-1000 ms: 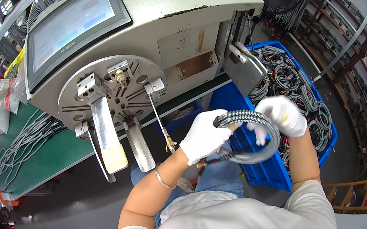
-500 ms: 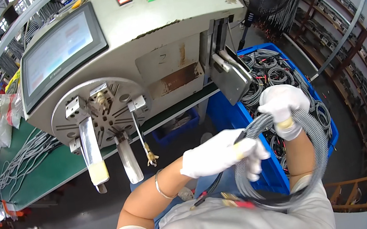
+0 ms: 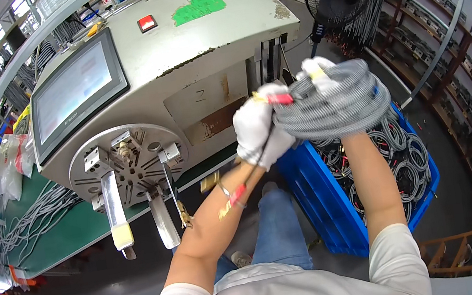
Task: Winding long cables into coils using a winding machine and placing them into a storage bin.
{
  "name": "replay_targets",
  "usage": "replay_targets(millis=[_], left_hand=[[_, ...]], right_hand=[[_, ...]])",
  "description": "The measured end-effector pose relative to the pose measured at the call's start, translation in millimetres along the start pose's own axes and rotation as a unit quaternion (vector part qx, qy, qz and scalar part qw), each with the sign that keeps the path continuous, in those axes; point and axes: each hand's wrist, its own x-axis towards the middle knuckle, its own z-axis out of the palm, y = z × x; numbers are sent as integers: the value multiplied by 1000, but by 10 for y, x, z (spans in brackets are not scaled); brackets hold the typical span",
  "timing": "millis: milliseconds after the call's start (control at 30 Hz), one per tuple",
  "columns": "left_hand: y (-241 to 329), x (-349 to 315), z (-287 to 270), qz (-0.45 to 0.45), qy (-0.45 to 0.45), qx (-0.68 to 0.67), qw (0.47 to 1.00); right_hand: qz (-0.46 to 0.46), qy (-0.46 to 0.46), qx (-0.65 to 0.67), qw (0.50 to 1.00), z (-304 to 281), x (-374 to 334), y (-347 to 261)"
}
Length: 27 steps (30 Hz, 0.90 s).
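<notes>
The gray cable coil [image 3: 338,108] is held up between the hands, seen over the far end of the blue crate [image 3: 327,210], its long axis running left to right. The left hand [image 3: 258,126] is closed on its left end, beside a red connector [image 3: 280,99]; the right hand [image 3: 316,67], partly hidden, clasps its far edge.

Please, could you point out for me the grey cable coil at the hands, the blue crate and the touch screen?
Grey cable coil [image 3: 335,110]: head view, front of its loops.
Blue crate [image 3: 321,199]: head view, outer side wall.
Touch screen [image 3: 74,94]: head view, middle of its display.
</notes>
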Motion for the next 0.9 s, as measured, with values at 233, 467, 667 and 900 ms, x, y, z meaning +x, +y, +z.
replay_targets(millis=[233, 467, 667, 900], left_hand=[[-540, 151, 60, -125, 137, 57, 981], [-550, 174, 25, -74, 128, 26, 989], [-570, 142, 51, -86, 134, 26, 987], [-504, -38, 50, -133, 96, 34, 986]], right_hand=[[-456, 12, -540, 707, -182, 593, 714], [-364, 29, -443, 819, -182, 635, 903], [-399, 30, -470, 787, -177, 650, 861], [-450, 16, -564, 692, -32, 272, 349]])
